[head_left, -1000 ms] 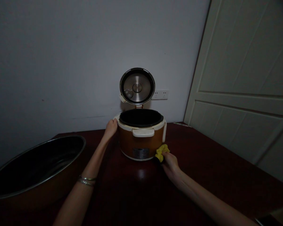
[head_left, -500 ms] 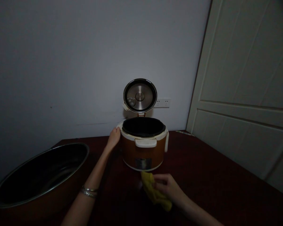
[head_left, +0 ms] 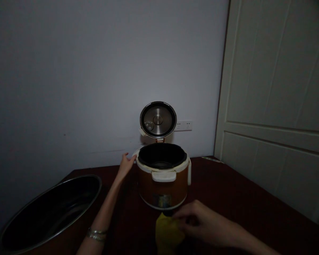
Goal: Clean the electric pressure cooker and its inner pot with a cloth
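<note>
A rice cooker [head_left: 146, 180] with an orange-brown body and white rim stands upright on the dark red table. Its lid [head_left: 168, 118] is raised, showing a metal inner face, and the dark inner pot [head_left: 162, 156] sits inside. At the cooker's left side is my left hand [head_left: 126, 165], fingers apart, the thumb at the white side handle; the contact is hard to make out. My right hand [head_left: 199, 221] pinches a yellow cloth [head_left: 167, 233], which hangs down in front of the cooker's base.
A large dark pan or basin [head_left: 51, 235] with a shiny rim fills the lower left. Behind the table [head_left: 215, 187] is a pale wall with a socket plate [head_left: 184, 125]. A panelled door [head_left: 271, 106] stands at the right.
My left hand has loosened from the cooker's side, its fingers now apart. The cloth has moved nearer me with my right hand. My view has tilted up slightly.
</note>
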`<action>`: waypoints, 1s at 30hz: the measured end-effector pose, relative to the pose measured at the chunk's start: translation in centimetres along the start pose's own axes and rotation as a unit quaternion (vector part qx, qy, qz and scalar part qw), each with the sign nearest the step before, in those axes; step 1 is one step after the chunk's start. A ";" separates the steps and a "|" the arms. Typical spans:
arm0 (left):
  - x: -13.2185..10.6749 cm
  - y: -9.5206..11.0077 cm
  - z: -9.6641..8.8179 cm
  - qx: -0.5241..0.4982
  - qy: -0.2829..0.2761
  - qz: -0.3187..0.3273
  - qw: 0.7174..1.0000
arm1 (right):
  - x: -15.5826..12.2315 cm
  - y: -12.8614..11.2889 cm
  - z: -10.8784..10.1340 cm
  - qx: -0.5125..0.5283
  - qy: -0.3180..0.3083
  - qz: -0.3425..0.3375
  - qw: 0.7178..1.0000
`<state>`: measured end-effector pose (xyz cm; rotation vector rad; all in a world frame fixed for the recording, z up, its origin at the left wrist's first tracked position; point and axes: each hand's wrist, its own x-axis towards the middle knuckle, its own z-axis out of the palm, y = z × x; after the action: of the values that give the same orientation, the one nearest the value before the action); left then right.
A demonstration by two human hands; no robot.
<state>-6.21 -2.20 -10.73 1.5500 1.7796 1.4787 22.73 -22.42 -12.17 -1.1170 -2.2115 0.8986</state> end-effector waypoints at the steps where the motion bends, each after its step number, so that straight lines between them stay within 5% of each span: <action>1: 0.3 0.7 -0.2 0.003 0.018 0.010 1.000 | 0.2 -1.1 -1.6 0.026 -0.005 0.003 1.000; 6: 2.9 6.9 -1.7 0.057 0.094 0.091 0.990 | 3.5 -4.1 -9.9 0.132 0.094 -0.028 0.986; 10: 6.7 12.8 -2.7 0.062 0.112 0.140 0.982 | 8.0 -4.6 -16.6 0.124 0.234 -0.049 0.963; 17: 14.4 19.8 -2.7 0.063 0.014 0.116 0.991 | 16.8 -2.8 -26.1 -0.157 0.418 -0.059 0.893; 23: 19.9 21.5 -1.9 0.089 -0.066 0.000 0.994 | 22.7 -0.3 -29.6 -0.061 0.358 0.113 0.925; 30: 23.7 19.4 0.4 0.097 -0.301 -0.101 0.943 | 27.7 1.7 -29.9 0.019 0.327 0.179 0.928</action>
<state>-4.17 15.91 13.90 1.6218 1.6676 0.6427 28.94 11.28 9.94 -1.5593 -1.4665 0.5758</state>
